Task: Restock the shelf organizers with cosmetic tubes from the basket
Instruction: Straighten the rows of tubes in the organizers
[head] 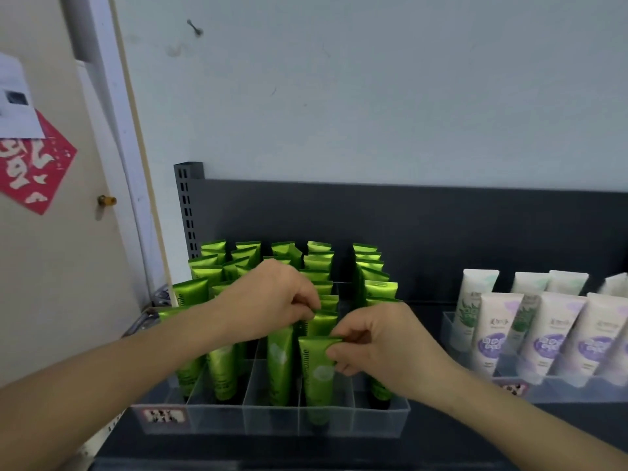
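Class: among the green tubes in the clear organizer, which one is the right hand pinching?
The frontmost green tube: the right hand pinches its crimped top edge. The left hand grips the tube behind it.

Light: soft, even, cool, rather dim; source unseen. Shadows: faint. Glare: mild sheen on glossy green plastic tubes (279,362). Edges: wide-angle bowing. Focus: slightly soft overall.

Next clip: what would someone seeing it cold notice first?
Green tubes stand in a clear organizer at the left of the shelf; both hands meet over its front: the right hand pinches the top of the front tube, the left hand the tube behind. White tubes stand in a second organizer to the right; a red cutout hangs on the door, far left.
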`<move>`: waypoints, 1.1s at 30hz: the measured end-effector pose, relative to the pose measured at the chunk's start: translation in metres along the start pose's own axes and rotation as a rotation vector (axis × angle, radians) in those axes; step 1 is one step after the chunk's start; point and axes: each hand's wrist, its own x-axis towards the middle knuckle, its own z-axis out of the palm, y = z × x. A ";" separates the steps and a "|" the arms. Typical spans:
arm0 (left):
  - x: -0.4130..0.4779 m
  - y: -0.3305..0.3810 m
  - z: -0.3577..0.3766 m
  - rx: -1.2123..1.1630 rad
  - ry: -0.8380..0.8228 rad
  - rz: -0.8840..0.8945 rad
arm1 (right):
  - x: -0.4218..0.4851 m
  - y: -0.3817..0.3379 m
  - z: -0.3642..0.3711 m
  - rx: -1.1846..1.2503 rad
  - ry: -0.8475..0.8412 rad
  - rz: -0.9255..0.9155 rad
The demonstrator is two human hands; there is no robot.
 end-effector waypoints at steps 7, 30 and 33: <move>-0.003 -0.011 -0.014 -0.109 0.059 -0.037 | -0.004 -0.004 -0.012 -0.180 0.020 -0.073; 0.004 -0.053 -0.022 0.042 0.105 -0.192 | 0.089 0.046 -0.085 -0.721 0.060 -0.126; 0.001 -0.057 -0.022 0.044 0.092 -0.195 | 0.088 0.046 -0.085 -0.717 0.044 -0.135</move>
